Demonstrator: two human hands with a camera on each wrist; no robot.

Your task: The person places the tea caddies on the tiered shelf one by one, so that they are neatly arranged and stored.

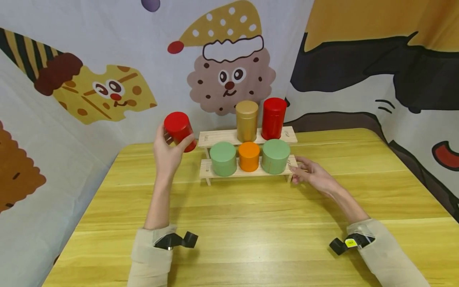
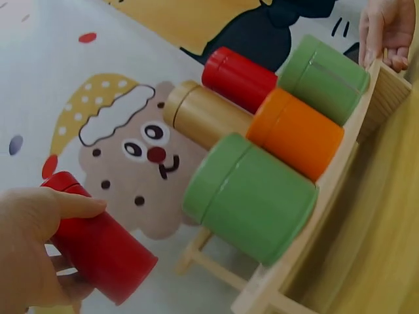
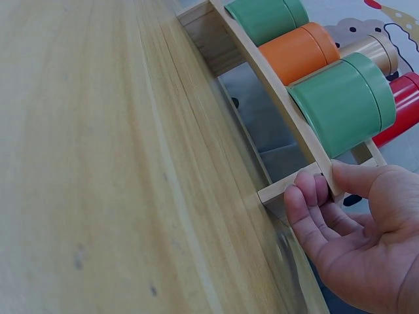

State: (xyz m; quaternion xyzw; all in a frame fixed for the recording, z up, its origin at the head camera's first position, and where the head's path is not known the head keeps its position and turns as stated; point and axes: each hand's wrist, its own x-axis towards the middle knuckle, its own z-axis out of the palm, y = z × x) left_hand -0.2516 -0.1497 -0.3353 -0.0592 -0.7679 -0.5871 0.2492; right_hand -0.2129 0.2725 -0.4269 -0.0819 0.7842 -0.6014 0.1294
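My left hand (image 1: 167,156) grips a red canister (image 1: 180,129), held tilted left of a two-step wooden rack (image 1: 217,138). With thumb and fingers, my right hand (image 1: 315,175) pinches the right end of the rack's lower shelf, seen closely in the right wrist view. On the upper shelf stand a gold canister (image 1: 247,121) and a second red canister (image 1: 274,118). Along the lower shelf sit a short green canister (image 1: 223,158), a small orange canister (image 1: 249,156) and another short green canister (image 1: 275,156). The upper shelf's left end carries nothing.
The rack stands near the back edge of a wooden table (image 1: 251,239). Behind it hangs a cloth (image 1: 172,83) printed with cartoon food figures. Each wrist wears a black strap with a small camera, such as the left camera (image 1: 190,240).
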